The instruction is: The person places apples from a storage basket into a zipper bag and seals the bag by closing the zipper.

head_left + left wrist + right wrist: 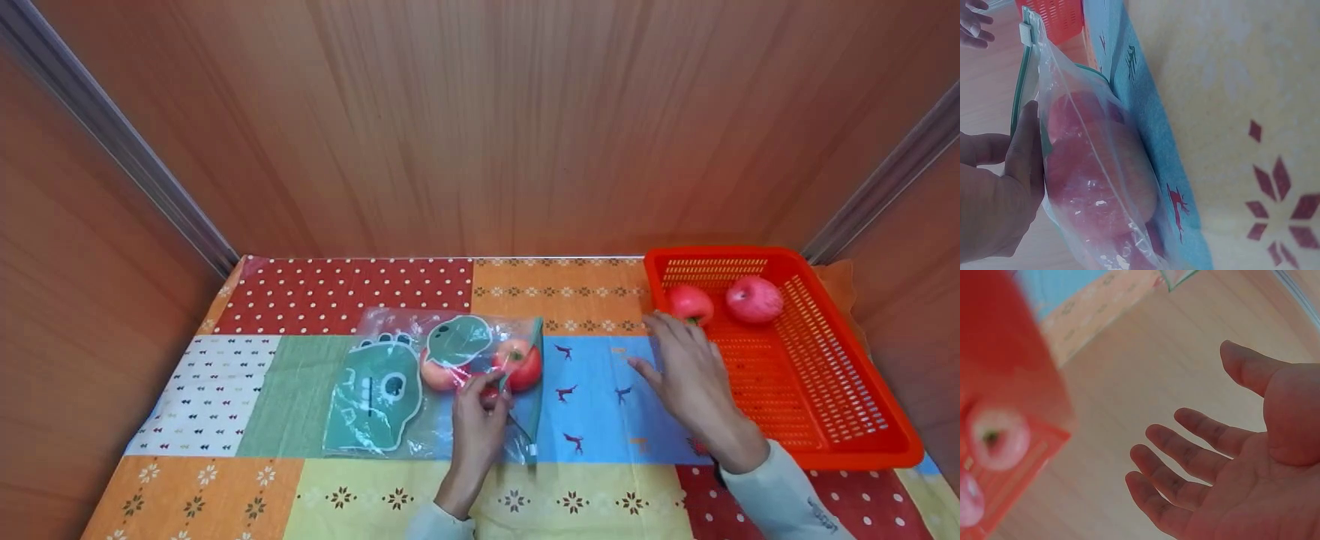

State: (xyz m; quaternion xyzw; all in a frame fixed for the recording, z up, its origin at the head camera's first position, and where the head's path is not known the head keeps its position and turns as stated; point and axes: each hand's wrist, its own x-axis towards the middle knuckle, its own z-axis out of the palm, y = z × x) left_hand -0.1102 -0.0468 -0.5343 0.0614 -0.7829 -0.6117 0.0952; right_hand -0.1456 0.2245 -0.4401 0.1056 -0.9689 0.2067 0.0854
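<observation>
A clear zip bag (382, 405) with a green cartoon print lies on the cloth, its green-edged opening to the right. Several red apples (519, 366) are inside it. My left hand (478, 424) pinches the upper layer of the bag near the opening; in the left wrist view its fingers hold the film beside the green zip strip, and a white slider (1026, 35) sits at one end. My right hand (691, 379) hovers at the left side of the orange-red basket (862, 457), fingers spread and holding nothing. Nearest to it in the basket is an apple (688, 302).
A second apple (754, 300) lies in the back of the basket, right of the first. The patchwork cloth (202, 495) covers the table. Wood-grain panels (480, 135) rise behind and on both sides.
</observation>
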